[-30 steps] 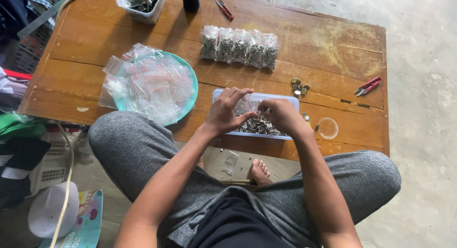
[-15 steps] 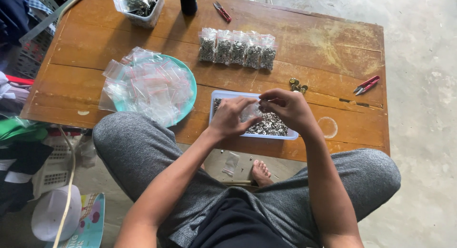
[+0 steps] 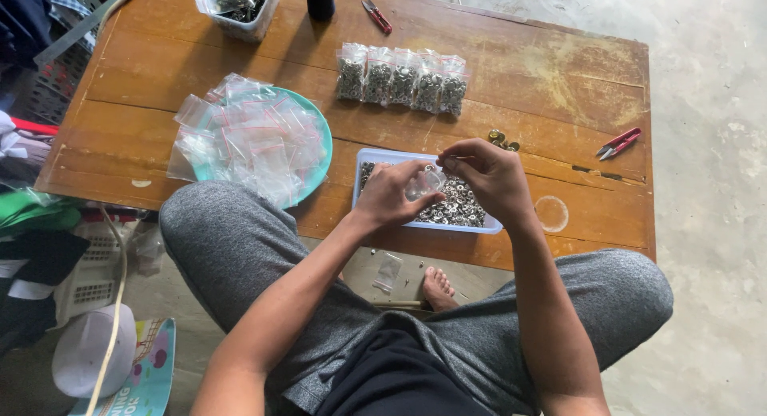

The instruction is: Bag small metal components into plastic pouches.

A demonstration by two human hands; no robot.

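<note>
Small clear zip bag (image 3: 423, 184) pinched in left hand (image 3: 395, 194) over white tray (image 3: 375, 156) of metal eyelets (image 3: 457, 208) — right hand (image 3: 491, 172) fingertips closed at bag mouth. Five filled bags (image 3: 402, 79) lined up beyond; heap of empty bags (image 3: 248, 136) on teal plate (image 3: 322, 148) — judged well short of done.

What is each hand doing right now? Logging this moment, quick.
Left hand: closed on a small clear bag.
Right hand: fingers pinched at the bag's mouth; whether it holds anything cannot be told.
</note>
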